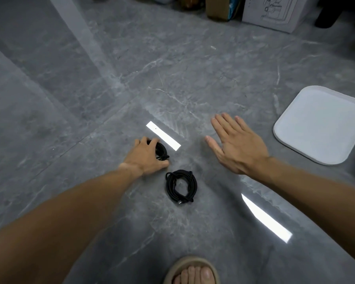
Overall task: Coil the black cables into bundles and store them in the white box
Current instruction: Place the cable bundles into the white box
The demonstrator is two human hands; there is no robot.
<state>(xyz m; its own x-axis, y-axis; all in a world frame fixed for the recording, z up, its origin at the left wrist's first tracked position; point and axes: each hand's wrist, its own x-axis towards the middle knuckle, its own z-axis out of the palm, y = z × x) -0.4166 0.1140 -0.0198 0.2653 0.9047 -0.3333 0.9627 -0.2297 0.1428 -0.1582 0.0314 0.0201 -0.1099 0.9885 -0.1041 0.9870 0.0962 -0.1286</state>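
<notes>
Two black cable coils lie on the grey floor. My left hand (146,155) curls round the farther coiled cable (161,150), with fingers over its far side and thumb at its near side; much of that coil is hidden under the hand. The nearer coiled cable (181,186) lies free just right of and below my left hand, with a plug end at its near edge. My right hand (234,144) hovers flat with straight spread fingers, holding nothing, between the coils and the white box (320,126) at the right, which shows a smooth white top surface.
Cardboard boxes (273,11) and other items stand along the far edge. A sandalled foot (193,271) is at the bottom centre. Bright light reflections streak the glossy floor tiles (163,135).
</notes>
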